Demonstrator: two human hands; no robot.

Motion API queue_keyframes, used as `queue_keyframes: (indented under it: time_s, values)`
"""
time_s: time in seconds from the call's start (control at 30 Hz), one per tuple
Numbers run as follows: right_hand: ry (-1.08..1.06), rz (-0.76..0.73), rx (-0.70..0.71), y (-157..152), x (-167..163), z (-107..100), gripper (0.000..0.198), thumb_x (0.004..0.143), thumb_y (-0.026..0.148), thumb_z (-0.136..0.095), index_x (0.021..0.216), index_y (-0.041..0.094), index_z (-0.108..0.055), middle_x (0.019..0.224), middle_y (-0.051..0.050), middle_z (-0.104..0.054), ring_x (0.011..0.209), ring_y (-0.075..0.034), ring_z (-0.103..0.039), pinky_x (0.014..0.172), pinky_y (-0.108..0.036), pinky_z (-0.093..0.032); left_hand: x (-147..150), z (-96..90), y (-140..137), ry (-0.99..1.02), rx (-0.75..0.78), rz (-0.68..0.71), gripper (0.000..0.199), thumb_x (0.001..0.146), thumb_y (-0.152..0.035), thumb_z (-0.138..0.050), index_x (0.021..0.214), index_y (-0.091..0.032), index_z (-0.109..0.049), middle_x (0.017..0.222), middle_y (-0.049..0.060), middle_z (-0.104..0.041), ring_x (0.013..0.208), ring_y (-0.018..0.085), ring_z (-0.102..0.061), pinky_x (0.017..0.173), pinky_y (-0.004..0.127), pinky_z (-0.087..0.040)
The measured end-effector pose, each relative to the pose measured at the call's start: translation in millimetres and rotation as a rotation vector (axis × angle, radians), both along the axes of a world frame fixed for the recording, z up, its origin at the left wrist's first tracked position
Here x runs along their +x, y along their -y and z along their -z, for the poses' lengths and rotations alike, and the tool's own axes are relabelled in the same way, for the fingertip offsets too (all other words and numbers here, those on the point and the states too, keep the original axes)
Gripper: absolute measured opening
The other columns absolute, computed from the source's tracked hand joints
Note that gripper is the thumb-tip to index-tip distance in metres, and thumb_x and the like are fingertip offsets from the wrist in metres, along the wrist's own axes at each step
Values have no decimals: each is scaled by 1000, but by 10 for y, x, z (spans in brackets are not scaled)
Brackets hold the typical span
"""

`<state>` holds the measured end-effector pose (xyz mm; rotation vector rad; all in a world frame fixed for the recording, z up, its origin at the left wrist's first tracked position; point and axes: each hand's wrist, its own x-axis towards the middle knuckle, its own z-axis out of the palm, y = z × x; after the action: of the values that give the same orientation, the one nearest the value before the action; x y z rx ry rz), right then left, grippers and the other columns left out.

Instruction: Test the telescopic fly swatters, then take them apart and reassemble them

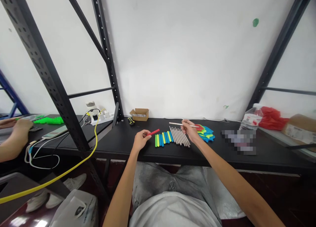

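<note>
Holds a red stick (154, 132) in the left hand (141, 140), narrowly pinched between thumb and fingers near the left end, on the near side of the black table (118, 141). Points to the right and slightly away from the body, with the long axis mostly sideways and the free end just past the far ends of a row of coloured sticks (163, 139). Cannot tell whether in contact with that row.

Holds a silver rod (175, 124) in the right hand (189, 129), with fingers closed around the shaft. Runs almost straight from side to side, with the left end a little farther from the body than the right. Passes near the far ends of a row of metal rods (179, 137), toward a pile of flat coloured pieces (207, 134) on the right.

Lie side by side on the table: green, yellow and blue sticks, roughly lengthwise to the body, then metal rods, slanted from far left to near right. Stand farther back: a small open cardboard box (140, 114) and, at the right, a clear bottle (251, 117) beside a red bag (273, 118).
</note>
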<state>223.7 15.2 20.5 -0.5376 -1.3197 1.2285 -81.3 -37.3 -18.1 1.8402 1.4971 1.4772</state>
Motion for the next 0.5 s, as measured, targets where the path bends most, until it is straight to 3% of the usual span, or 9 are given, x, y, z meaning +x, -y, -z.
queue_keyframes:
  time_s: [0.1,0.3,0.5]
  values:
    - [-63,44,-36,-24,90,116,26,71,38,-76,74,22,-56,55,6,-48,44,-8,-40,41,-23,-28,27,-46,14,-1,28,11,19,73,-30,-66,87,-17,-69,78,2,-68,63,13,-56,61,25,-44]
    - [-64,15,-129,-122,195,279,29,75,45,-69,87,18,-68,72,-4,-66,51,-12,-55,42,-24,-34,66,-81,-101,-31,94,57,21,75,-30,-66,91,-18,-71,92,5,-72,76,18,-63,73,29,-50]
    - [-24,54,-173,-179,192,359,26,73,39,-68,86,17,-68,76,-8,-73,52,-15,-61,43,-23,-37,124,-25,-131,18,86,59,24,80,-34,-61,95,-18,-72,92,7,-73,76,19,-65,67,29,-52]
